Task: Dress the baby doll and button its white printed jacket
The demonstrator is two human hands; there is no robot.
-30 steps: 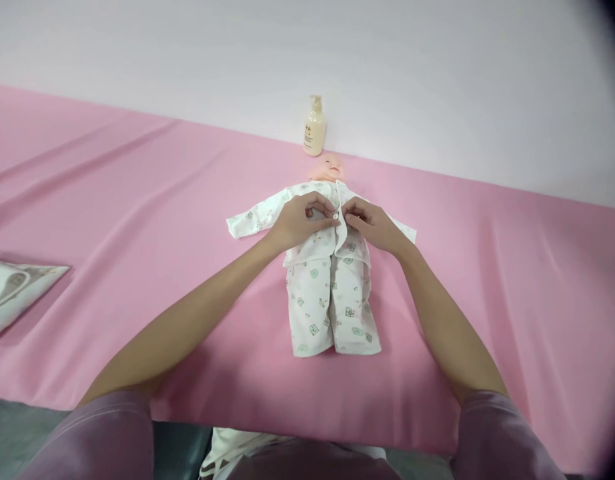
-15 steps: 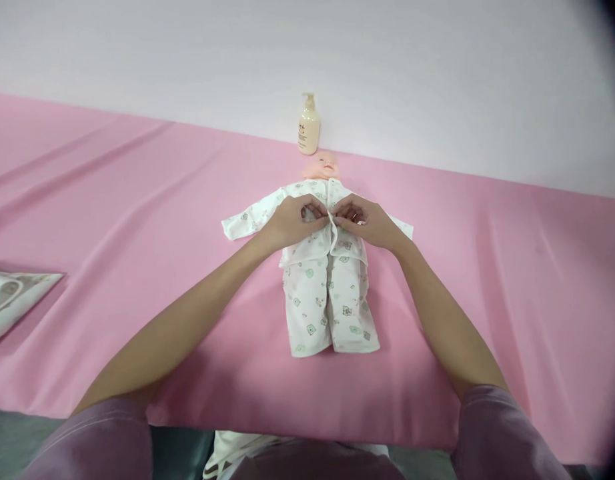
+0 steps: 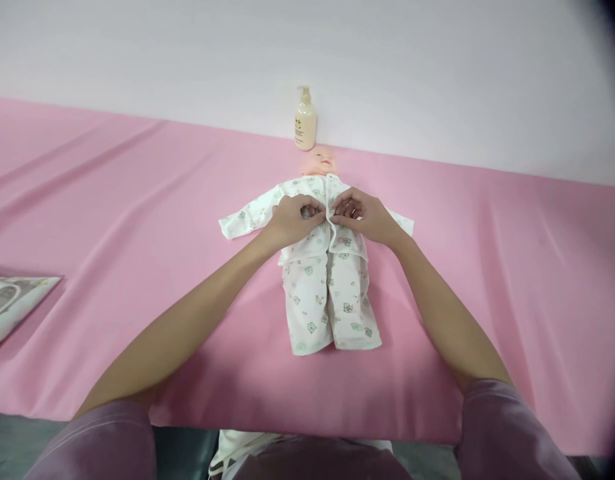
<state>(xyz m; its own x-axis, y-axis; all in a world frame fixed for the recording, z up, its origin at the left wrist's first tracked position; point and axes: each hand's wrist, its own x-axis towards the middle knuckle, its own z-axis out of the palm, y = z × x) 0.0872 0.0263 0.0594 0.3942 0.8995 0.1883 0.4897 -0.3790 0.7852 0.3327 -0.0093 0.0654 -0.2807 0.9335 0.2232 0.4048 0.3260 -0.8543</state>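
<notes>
A baby doll [image 3: 321,161] lies on its back in a white printed baby shirt [image 3: 300,250] and matching pants [image 3: 307,310]. Over the chest, my left hand [image 3: 297,217] pinches the shirt's front edge with thumb and fingers. Facing it, my right hand [image 3: 365,215] pinches the other side of the same front opening. The fingertips almost meet at the middle of the shirt, and any fastener between them is hidden. Below the hands the front hem hangs slightly apart. Both sleeves lie spread out to the sides.
A cream pump bottle [image 3: 305,125] stands behind the doll's head, close to the white wall [image 3: 437,80]. A printed packet or folded cloth [image 3: 22,307] lies at the left edge of the pink tablecloth [image 3: 137,233].
My hands stay at the shirt's chest opening, with only small finger movements. The view has shifted slightly.
</notes>
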